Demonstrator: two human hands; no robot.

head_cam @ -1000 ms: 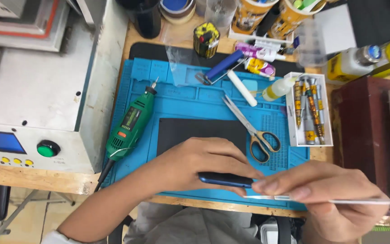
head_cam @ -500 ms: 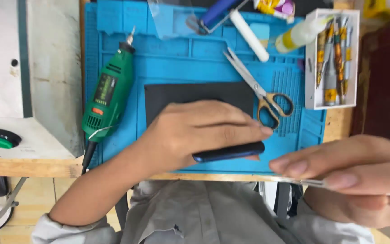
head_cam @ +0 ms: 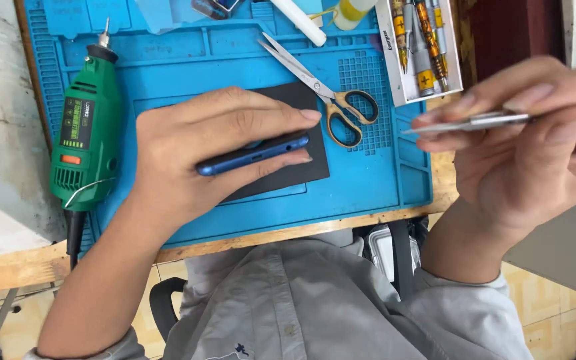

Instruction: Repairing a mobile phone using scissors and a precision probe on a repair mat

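batteries point(head_cam: 421, 47) are being kept in a white tray point(head_cam: 453, 73) at the blue mat's point(head_cam: 368, 180) far right corner. a blue phone point(head_cam: 254, 153) is being clasped on edge by the left hand point(head_cam: 201, 150) over the dark pad point(head_cam: 304, 170), long axis running left-right, slightly tilted. thin metal tweezers point(head_cam: 494, 120) are being pinched by the right hand point(head_cam: 534, 147), tips pointing left.

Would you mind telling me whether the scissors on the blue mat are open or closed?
Closed: the scissors lie flat on the blue mat, blades together in one line, handles side by side.
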